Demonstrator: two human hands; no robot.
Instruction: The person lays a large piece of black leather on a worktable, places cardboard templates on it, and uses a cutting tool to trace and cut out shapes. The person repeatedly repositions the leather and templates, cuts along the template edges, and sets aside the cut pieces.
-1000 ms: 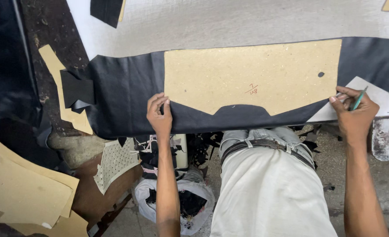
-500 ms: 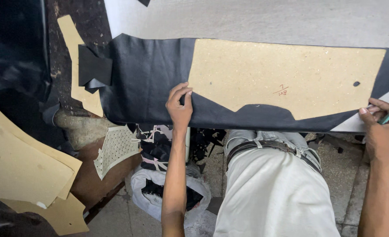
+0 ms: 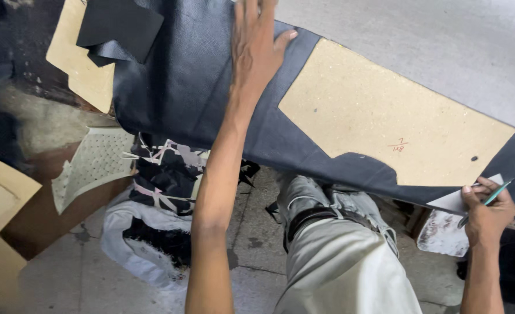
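Note:
A dark navy sheet of leather-like material (image 3: 193,87) lies along the near edge of a grey table (image 3: 443,46). On it rests a tan cardboard pattern (image 3: 385,116) with a notched lower edge. My left hand (image 3: 256,43) is spread flat on the dark sheet, just left of the pattern's corner. My right hand (image 3: 488,209) is at the sheet's right end, fingers closed around a green pen (image 3: 490,199), beside a small white piece (image 3: 460,200).
Another tan pattern piece (image 3: 83,75) and a black scrap (image 3: 118,26) lie at the table's left end. Below the table edge sit a white bag of fabric scraps (image 3: 147,215), a perforated cream piece (image 3: 92,166) and stacked tan boards (image 3: 2,197). My grey trousers (image 3: 338,261) fill the lower middle.
My left hand has moved up from the sheet's near edge to farther onto the dark material. The view has tilted and shifted, and my right hand keeps the pen at the right end.

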